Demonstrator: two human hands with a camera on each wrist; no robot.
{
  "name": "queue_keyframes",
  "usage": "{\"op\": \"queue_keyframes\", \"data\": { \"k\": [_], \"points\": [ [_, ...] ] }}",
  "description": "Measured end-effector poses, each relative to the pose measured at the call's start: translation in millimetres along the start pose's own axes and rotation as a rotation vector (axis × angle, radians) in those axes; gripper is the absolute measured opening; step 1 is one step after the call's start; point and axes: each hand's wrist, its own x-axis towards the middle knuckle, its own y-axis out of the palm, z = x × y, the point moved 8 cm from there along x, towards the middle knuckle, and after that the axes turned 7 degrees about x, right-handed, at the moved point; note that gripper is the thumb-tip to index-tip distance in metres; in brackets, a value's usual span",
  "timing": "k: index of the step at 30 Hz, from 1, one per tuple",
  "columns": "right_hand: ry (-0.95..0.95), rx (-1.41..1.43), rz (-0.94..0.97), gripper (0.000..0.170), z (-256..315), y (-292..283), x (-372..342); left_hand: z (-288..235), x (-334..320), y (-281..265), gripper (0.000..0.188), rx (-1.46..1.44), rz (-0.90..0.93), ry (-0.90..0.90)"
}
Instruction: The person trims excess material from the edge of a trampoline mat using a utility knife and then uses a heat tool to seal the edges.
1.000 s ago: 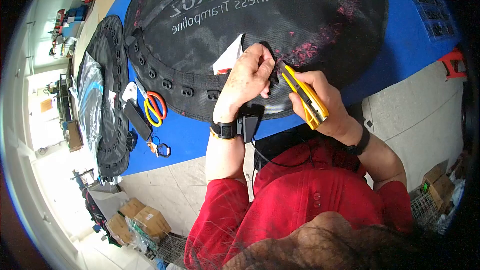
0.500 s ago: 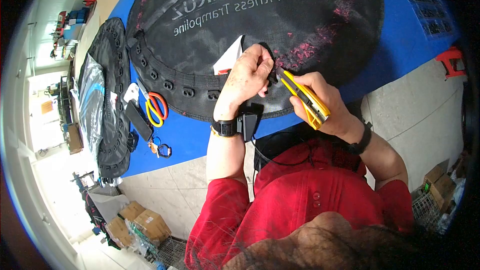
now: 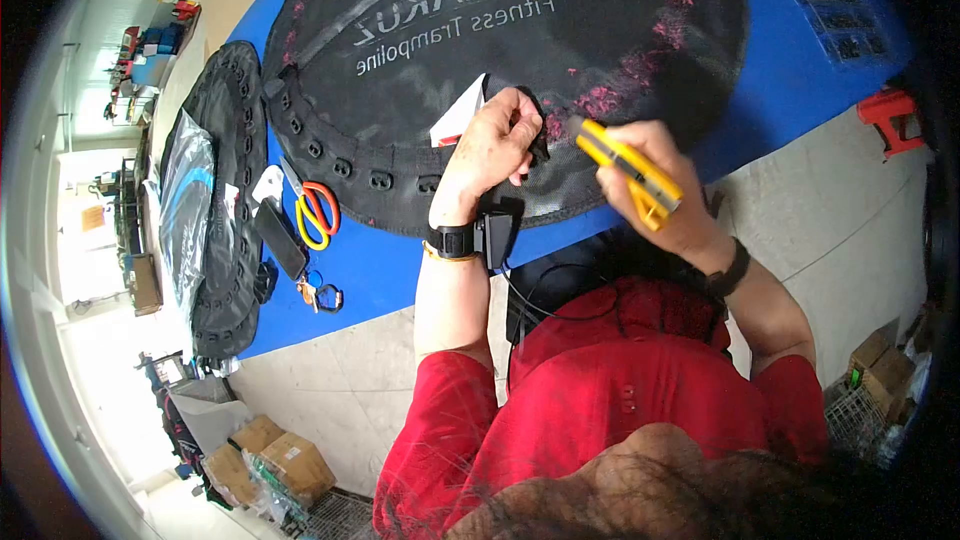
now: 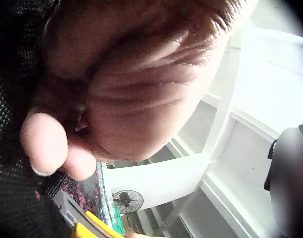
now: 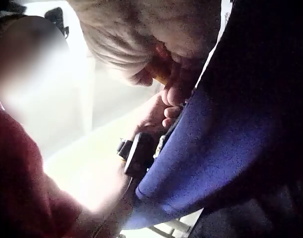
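A round black trampoline mat (image 3: 440, 50) with mirrored white lettering lies over the table, pink fuzz scattered along its seam. My left hand (image 3: 492, 145) rests near its front edge, thumb and fingers pinching a dark strip of the mat; the pinch itself is mostly hidden. Just to the right, my right hand (image 3: 660, 185) grips a yellow box cutter (image 3: 622, 162), its tip toward the left fingers. In the left wrist view, the cutter (image 4: 87, 223) points up at the curled fingers (image 4: 45, 144). A white tag (image 3: 460, 117) sticks up beside the left hand.
Orange-and-yellow-handled scissors (image 3: 314, 212), a black phone-like slab (image 3: 280, 238) and keys (image 3: 312, 292) lie on the blue tabletop (image 3: 375, 285). Another black mat (image 3: 235, 260) with plastic wrap (image 3: 186, 202) is at left. A red stool-like object (image 3: 888, 122) stands at right.
My right hand has drawn the cutter back, rightward and away from the left fingers. My left hand keeps its pinch in about the same place.
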Motion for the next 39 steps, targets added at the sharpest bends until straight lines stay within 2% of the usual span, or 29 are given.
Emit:
{"op": "queue_keyframes", "data": {
  "k": [1, 2, 3, 6, 9, 10, 14, 17, 19, 21, 23, 25, 27, 30, 33, 36, 39],
  "points": [
    [0.032, 0.031, -0.051, 0.034, -3.9, -10.8, 2.0, -0.2, -0.7, -0.2, 0.014, -0.001, -0.010, -0.003],
    [-0.032, 0.006, -0.107, 0.032, -3.8, -23.5, 6.8, -1.3, -1.0, -0.3, 0.014, -0.003, -0.020, -0.004],
    [0.065, 0.093, -0.143, 0.029, -9.8, -33.0, 10.2, -2.9, -1.7, -0.3, 0.014, -0.004, -0.031, -0.004],
    [0.134, 0.240, -0.211, 0.028, -26.8, -61.9, 17.2, -11.6, -8.3, -2.3, 0.015, 0.004, -0.100, 0.057],
    [0.141, 0.303, -0.288, 0.028, -44.7, -80.5, 16.7, -26.7, -27.3, -17.7, 0.018, 0.131, -0.347, 0.150],
    [0.161, 0.319, -0.302, 0.029, -48.1, -84.3, 15.3, -30.1, -36.2, -22.5, 0.021, 0.095, -0.376, 0.103],
    [0.175, 0.380, -0.322, 0.031, -55.8, -91.1, 14.2, -51.1, -68.7, -30.3, 0.016, -0.051, -0.372, 0.102],
    [0.162, 0.359, -0.299, 0.031, -57.5, -88.7, 15.0, -83.3, -108.3, -32.1, 0.013, -0.126, -0.385, 0.264],
    [0.162, 0.364, -0.304, 0.031, -58.7, -89.0, 14.2, -111.3, -141.1, -32.8, 0.011, -0.120, -0.406, 0.455],
    [0.158, 0.370, -0.306, 0.032, -59.1, -88.9, 13.9, -138.4, -179.6, -34.0, 0.009, -0.067, -0.448, 0.743],
    [0.150, 0.375, -0.304, 0.032, -60.5, -89.5, 13.9, -168.4, -217.0, -27.8, 0.012, 0.005, -0.359, 1.102],
    [0.149, 0.363, -0.312, 0.033, -58.2, -89.1, 13.3, -179.6, -239.3, -25.8, 0.016, -0.144, -0.111, 1.151],
    [0.133, 0.349, -0.315, 0.033, -56.5, -88.0, 13.5, -186.7, -254.0, -21.3, 0.019, -0.302, -0.065, 1.180],
    [0.114, 0.330, -0.325, 0.034, -54.5, -87.9, 13.5, -195.9, -267.6, -8.5, 0.033, -0.412, -0.107, 1.085],
    [0.103, 0.322, -0.327, 0.034, -57.1, -87.8, 13.6, -208.5, -273.6, -2.8, 0.051, -0.485, -0.109, 0.907],
    [0.076, 0.293, -0.321, 0.033, -57.7, -88.2, 14.6, -208.6, -282.6, 3.2, 0.062, -0.474, -0.252, 0.719],
    [0.065, 0.283, -0.324, 0.031, -62.3, -89.6, 14.6, -206.9, -287.6, 8.0, 0.059, -0.516, -0.261, 0.735]
  ]
}}
